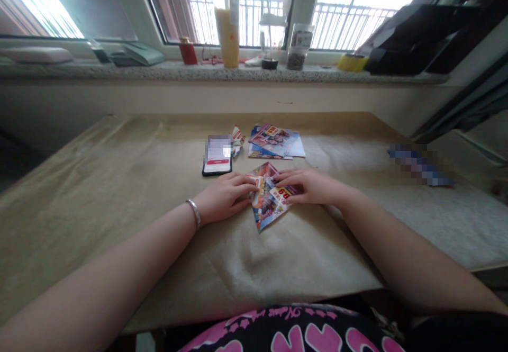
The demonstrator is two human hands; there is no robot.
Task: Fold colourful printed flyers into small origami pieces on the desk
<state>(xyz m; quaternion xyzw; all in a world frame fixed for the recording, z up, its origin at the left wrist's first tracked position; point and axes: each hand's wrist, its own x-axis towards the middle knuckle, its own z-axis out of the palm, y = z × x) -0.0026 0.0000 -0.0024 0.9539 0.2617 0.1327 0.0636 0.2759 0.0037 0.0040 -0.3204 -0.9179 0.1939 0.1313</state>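
Observation:
A folded sheet of colourful printed paper (266,204) lies on the table in front of me, its lower corner pointing toward me. From the left, my left hand (224,197) rests its stretched fingers on the paper's edge; a silver bangle circles that wrist. My right hand (311,185) lies across the paper's right side, fingers extended over it. Both hands press on the paper rather than grasp it. Just beyond my left hand is a phone (217,168) with a lit, partly blurred screen. Beside the phone stands a small crumpled or folded printed paper piece (237,141).
A stack of printed leaflets (275,143) lies behind the folded paper. The table (130,198) has a beige cover. A blurred bluish item (420,167) sits at the far right. On the windowsill (206,74) stand a tall yellow-filled cup (229,37), a jar (298,47) and a black bag (408,39).

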